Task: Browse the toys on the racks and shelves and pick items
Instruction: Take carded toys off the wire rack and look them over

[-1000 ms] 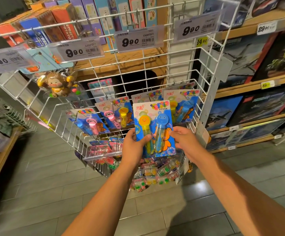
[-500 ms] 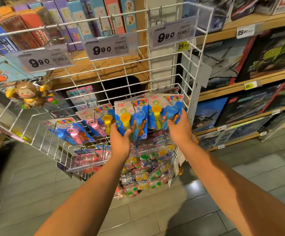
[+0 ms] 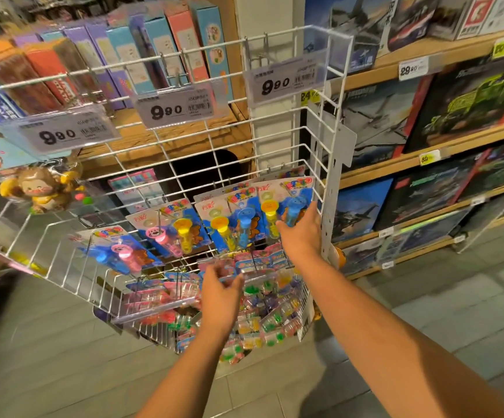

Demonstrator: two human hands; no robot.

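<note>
While hanging on the white wire rack (image 3: 330, 122):
Blister card (image 3: 289, 203): rightmost hook, long axis upright, top edge up, tubes vertical.
Right hand (image 3: 302, 233): fingers curled on the card's lower edge.
Left hand (image 3: 220, 294): below, loosely spread, holding nothing, blurred.

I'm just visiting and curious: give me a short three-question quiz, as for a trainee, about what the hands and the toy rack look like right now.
1. True or false: the right hand touches a hanging blue bubble-wand card.
2. Which price shows on the wire rack's tags? A) 9.90 B) 19.90 C) 4.50
3. Fill in: the left hand reaches toward the ____ row of small packets, holding nothing.

Key: 1 true; 2 A; 3 lower.
</note>
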